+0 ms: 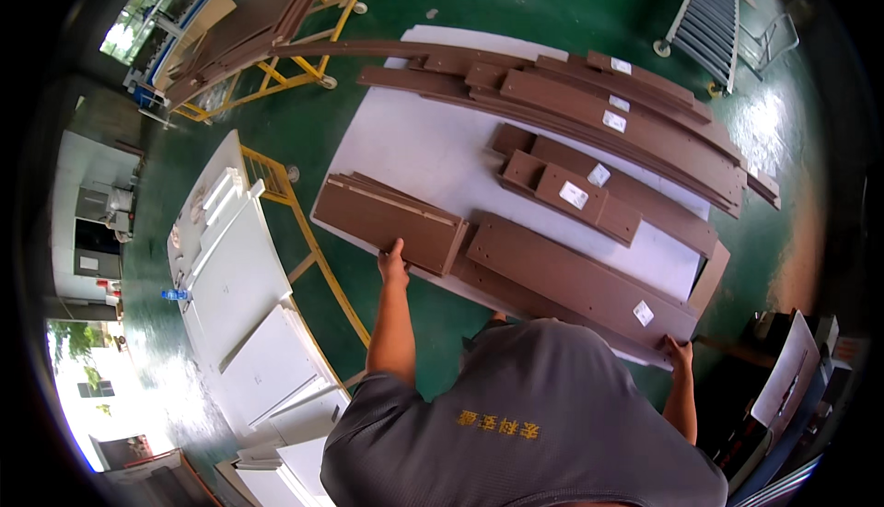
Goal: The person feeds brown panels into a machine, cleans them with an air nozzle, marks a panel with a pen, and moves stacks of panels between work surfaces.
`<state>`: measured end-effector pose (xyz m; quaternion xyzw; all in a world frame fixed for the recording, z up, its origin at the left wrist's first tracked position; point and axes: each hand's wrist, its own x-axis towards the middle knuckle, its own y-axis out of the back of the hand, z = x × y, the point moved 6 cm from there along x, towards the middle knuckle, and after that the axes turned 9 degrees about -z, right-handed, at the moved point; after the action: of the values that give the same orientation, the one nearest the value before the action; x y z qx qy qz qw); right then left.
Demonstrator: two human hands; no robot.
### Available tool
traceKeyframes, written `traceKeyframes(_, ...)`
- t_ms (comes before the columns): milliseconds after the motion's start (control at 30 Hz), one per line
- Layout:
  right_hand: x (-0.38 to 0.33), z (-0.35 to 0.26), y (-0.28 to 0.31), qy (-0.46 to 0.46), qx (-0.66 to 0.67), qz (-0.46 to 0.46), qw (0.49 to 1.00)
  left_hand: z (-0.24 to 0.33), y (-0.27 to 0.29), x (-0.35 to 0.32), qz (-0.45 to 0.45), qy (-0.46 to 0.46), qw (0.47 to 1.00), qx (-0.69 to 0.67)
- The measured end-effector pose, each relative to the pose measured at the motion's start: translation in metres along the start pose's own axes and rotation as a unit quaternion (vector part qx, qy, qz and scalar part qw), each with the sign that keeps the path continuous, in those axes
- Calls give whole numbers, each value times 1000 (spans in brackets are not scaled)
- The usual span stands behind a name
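On a pale worktable [373, 152] lie several stacks of brown boards. My left hand [394, 263] closes on the near edge of a wide brown panel [378, 221], its thumb on the top face and the other fingers mostly hidden below. At the near right corner, my right hand [679, 353] grips the end of a long brown board [562, 268]. That board has small holes and a white label [643, 313]. The panel lies left of the long board, with thin brown strips along its far side.
Shorter brown boards [571, 192] lie mid-table, and long ones [599, 111] along the far side. Left stands a yellow-framed cart [304, 231] with white panels [235, 268]. Another yellow cart [276, 74] holds brown boards. A roller conveyor [704, 23] stands far right on the green floor [516, 0].
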<state>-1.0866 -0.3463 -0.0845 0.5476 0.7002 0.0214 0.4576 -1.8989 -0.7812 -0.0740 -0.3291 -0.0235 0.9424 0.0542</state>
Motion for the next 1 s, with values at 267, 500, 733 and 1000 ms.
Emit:
traceKeyframes(267, 16, -11, -33, -6, 70, -35, 997, 31, -46, 72, -31, -92, 995, -33)
traceKeyframes(500, 69, -37, -45, 29, 49, -62, 996, 34, -70, 136, -9, -156, 987, 39)
traceKeyframes(733, 47, -53, -77, 7, 30, -20, 999, 47, -31, 107, 155, -233, 816, 505)
traceKeyframes(1000, 38, -119, -133, -13, 5, -56, 998, -47, 79, 84, 250, 64, 934, 248)
